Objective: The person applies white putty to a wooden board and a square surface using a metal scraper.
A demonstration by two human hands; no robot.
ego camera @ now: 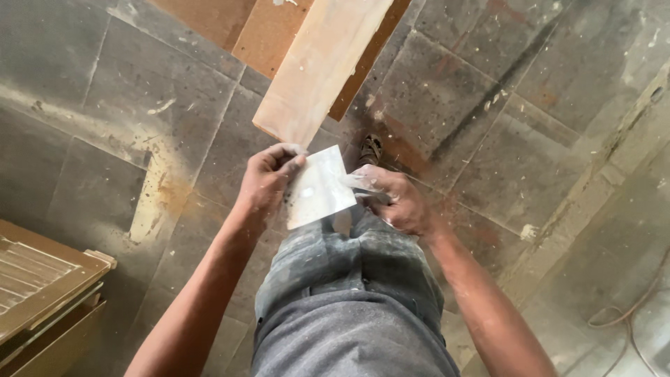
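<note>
A dusty grey stone-tile floor (139, 91), streaked with pale powder and rust-coloured stains, fills the view beneath a standing person in dust-covered grey trousers (349, 293). The left hand (269, 183) is closed on the left edge of a flat, pale, square-cornered metal blade smeared with whitish paste (319, 188), thumb on top and fingers curled underneath. The right hand (399, 201) is close beside it at the blade's right edge, fingers pinched on a smaller pale, paste-coated piece (359, 181) that touches the blade; what that piece is cannot be told. The blade sits tilted in front of the waist, between the two hands. Just beyond it, the near end of a long pale wooden board (317, 66) points toward the hands, lying over brown flat wood panels (262, 31). A sandalled foot (370, 149) shows on the floor just right of the board's end. At near left stands a slatted brown wooden frame (42, 279); at near right a thin cable (628, 314) loops on the floor. With both grips slick with paste, the blade could slip and drop onto the foot, or paste could fall to the floor.
</note>
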